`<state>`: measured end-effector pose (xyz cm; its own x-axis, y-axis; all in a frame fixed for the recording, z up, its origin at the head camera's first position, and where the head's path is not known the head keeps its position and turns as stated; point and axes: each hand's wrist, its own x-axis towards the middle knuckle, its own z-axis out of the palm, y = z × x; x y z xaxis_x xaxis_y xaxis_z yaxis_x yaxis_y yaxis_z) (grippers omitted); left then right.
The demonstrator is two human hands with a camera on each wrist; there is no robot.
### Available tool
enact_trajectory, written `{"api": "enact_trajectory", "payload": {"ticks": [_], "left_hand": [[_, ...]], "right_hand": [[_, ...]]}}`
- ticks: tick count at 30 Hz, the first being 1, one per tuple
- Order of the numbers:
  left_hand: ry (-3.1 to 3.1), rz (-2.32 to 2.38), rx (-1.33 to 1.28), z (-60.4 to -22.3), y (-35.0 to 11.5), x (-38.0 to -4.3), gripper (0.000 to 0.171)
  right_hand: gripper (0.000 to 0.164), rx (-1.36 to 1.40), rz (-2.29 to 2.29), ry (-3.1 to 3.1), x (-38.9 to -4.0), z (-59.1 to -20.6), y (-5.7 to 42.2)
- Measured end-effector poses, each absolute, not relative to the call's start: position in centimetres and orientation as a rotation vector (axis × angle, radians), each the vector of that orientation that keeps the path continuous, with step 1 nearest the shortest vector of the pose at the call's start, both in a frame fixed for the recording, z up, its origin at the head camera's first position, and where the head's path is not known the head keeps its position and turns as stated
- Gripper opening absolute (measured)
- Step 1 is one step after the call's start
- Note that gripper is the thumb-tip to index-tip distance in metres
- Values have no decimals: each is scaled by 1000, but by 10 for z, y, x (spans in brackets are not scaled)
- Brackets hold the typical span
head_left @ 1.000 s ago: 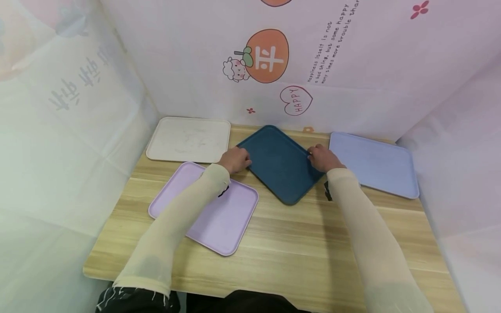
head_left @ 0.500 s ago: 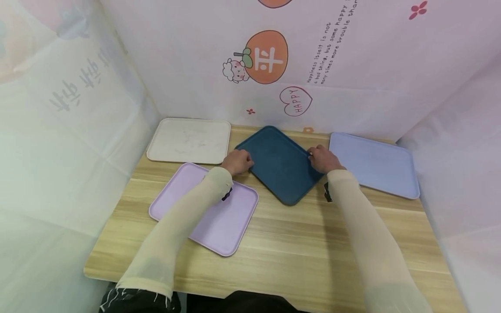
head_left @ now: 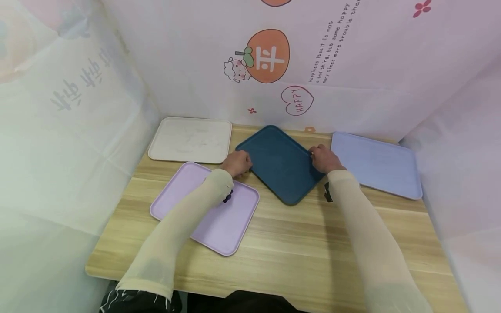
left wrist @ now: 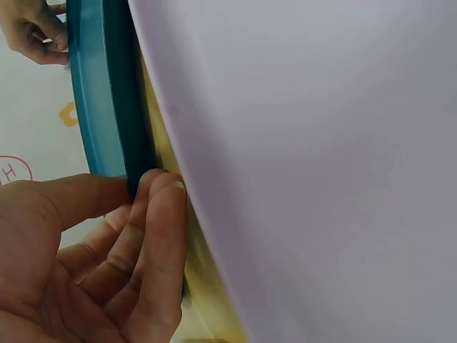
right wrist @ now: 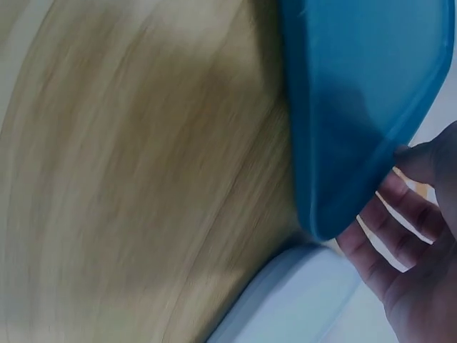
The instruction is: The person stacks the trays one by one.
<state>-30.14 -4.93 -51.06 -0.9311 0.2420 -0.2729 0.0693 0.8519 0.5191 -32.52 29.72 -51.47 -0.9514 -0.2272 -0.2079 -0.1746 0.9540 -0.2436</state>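
Note:
A dark teal tray [head_left: 282, 167] lies turned at an angle at the back middle of the table, between my two hands. My left hand [head_left: 236, 163] pinches its left edge; in the left wrist view the thumb is on the inner side of the rim and the fingers [left wrist: 163, 243] are outside and under it. Across from it, my right hand [head_left: 325, 159] grips the right edge, thumb over the rim and fingers [right wrist: 400, 229] beneath, as the right wrist view shows. A lilac tray [head_left: 223, 221] lies under my left forearm, partly hidden by the sleeve.
At the back left lies a white tray [head_left: 188, 139], close to the left hand. A light blue tray [head_left: 379, 165] sits at the back right, beside the right hand. Printed cloth walls [head_left: 188, 65] enclose the wooden table [head_left: 297, 252] at the back and sides.
My left hand and forearm have shifted very slightly to the right along the teal tray's edge. The right hand and the trays stay in place.

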Motion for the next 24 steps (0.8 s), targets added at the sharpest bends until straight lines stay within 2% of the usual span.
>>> {"api": "enact_trajectory", "payload": {"ticks": [11, 20, 24], "left_hand": [[2708, 803, 144, -515, -45, -298, 23], [2759, 797, 106, -509, -42, -291, 16], [2766, 800, 123, -525, -47, -305, 17]], "right_hand": [[48, -220, -406, 2884, -327, -521, 298], [51, -204, -416, 2873, -324, -518, 298], [51, -199, -429, 2862, -320, -513, 294]]}}
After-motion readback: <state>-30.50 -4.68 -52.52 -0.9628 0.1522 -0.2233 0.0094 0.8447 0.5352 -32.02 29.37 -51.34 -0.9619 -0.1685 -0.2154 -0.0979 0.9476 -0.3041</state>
